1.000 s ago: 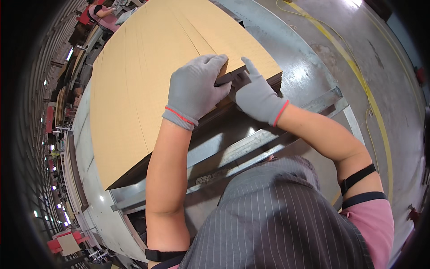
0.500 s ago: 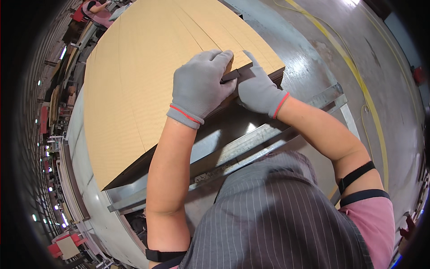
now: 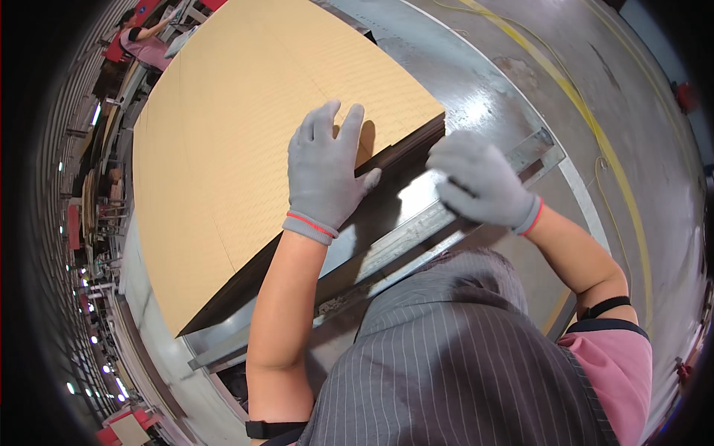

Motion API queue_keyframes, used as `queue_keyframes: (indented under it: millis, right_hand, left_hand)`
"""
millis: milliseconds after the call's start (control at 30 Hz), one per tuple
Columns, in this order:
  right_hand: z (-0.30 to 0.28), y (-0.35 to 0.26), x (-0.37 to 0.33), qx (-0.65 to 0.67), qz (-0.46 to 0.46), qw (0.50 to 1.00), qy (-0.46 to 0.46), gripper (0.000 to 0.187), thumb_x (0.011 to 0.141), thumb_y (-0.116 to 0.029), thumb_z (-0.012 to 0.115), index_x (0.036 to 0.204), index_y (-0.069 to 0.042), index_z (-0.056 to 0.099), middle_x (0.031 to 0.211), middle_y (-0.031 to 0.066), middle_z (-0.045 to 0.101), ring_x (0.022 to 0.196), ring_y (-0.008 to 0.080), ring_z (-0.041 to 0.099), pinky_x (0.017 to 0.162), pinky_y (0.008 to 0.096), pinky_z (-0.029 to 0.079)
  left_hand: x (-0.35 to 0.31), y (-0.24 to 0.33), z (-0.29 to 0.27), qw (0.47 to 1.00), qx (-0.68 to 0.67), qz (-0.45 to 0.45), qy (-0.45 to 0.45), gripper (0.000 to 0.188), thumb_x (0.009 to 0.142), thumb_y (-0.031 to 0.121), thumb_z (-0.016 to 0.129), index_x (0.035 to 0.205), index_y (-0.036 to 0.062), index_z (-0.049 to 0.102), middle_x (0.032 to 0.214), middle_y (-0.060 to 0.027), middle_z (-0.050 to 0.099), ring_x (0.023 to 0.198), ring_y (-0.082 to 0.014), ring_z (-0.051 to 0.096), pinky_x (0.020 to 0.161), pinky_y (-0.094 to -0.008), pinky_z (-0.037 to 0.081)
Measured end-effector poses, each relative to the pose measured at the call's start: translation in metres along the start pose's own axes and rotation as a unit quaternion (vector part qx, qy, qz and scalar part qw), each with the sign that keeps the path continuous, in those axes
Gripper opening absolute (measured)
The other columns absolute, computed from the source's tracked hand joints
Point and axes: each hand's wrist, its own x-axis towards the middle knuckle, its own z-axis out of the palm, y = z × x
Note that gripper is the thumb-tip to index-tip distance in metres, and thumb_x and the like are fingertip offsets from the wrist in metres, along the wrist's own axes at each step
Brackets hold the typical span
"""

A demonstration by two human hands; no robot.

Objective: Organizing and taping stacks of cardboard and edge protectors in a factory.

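Observation:
My left hand [image 3: 323, 167], in a grey knit glove with a red cuff line, rests open at the near edge of a stack of large tan cardboard sheets [image 3: 238, 111]. Its fingers are spread over the top sheet, and the thumb points toward the stack's dark near side [image 3: 405, 149]. Just off the right corner of the stack is my gloved right hand [image 3: 480, 178], over the metal edge. Its fingers are bent and slightly blurred, the thumb stands apart from them, and nothing shows between them.
A metal rail [image 3: 401, 241] runs along the near side of the table beneath the stack. The shiny metal tabletop [image 3: 476, 104] extends past the far right side. Yellow floor lines [image 3: 587, 119] lie beyond it. At the far upper left, another person [image 3: 149, 48] works beside racks and machinery.
My right hand has come away from the stack's edge to the right. My left hand has let go of the folded edge and spread its fingers; the top sheet now lies flat.

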Motion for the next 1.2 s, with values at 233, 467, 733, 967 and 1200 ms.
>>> queue_keyframes:
  millis: [233,467,733,967,1200]
  right_hand:
    - [-0.009,0.055,0.003,0.021,0.223,0.975,-0.005,0.053,0.079,-0.018,0.059,0.127,0.001,0.045,0.119,0.0232,0.054,0.111,0.0354,0.052,0.094,0.0392,0.042]
    - [0.0,0.06,0.005,0.045,0.23,0.972,-0.006,0.057,0.08,-0.023,0.06,0.13,-0.002,0.042,0.124,0.0206,0.05,0.109,0.0331,0.053,0.091,0.038,0.045]
    - [-0.008,0.045,0.014,-0.036,0.045,0.993,0.099,0.04,0.067,-0.017,0.071,0.104,-0.008,0.057,0.117,0.0144,0.05,0.113,0.0341,0.046,0.094,0.0438,0.04]
    - [-0.009,0.046,0.04,-0.146,-0.01,0.989,0.02,0.031,0.066,-0.018,0.072,0.093,-0.008,0.063,0.116,0.0145,0.051,0.113,0.0331,0.045,0.095,0.043,0.039]
    - [0.024,0.041,0.056,-0.232,-0.008,0.972,-0.024,0.018,0.076,-0.02,0.061,0.087,-0.007,0.068,0.112,0.0104,0.058,0.116,0.0312,0.045,0.099,0.0423,0.035]
  left_hand:
    - [0.041,0.02,0.043,0.997,0.065,0.048,-0.001,0.073,0.063,0.029,0.081,0.123,0.0045,0.047,0.13,-0.0164,0.044,0.12,-0.0363,0.042,0.099,-0.0438,0.038]
    - [0.049,0.03,0.032,0.996,0.049,-0.011,-0.069,0.064,0.066,0.031,0.078,0.119,0.0069,0.051,0.122,-0.0101,0.053,0.111,-0.0265,0.053,0.084,-0.0368,0.049]
    - [0.057,0.024,0.009,0.999,0.032,0.034,-0.02,0.052,0.069,0.028,0.075,0.113,0.0081,0.055,0.112,-0.0074,0.059,0.101,-0.0222,0.06,0.077,-0.0346,0.053]
    - [0.069,0.028,-0.003,1.0,-0.004,0.024,-0.01,0.05,0.072,0.028,0.072,0.115,0.0057,0.058,0.109,-0.0104,0.062,0.097,-0.0252,0.062,0.079,-0.0341,0.052]
    - [0.068,0.026,-0.014,1.0,-0.018,0.024,0.002,0.048,0.072,0.026,0.072,0.114,0.0055,0.06,0.11,-0.0099,0.062,0.094,-0.0245,0.063,0.08,-0.0323,0.052]
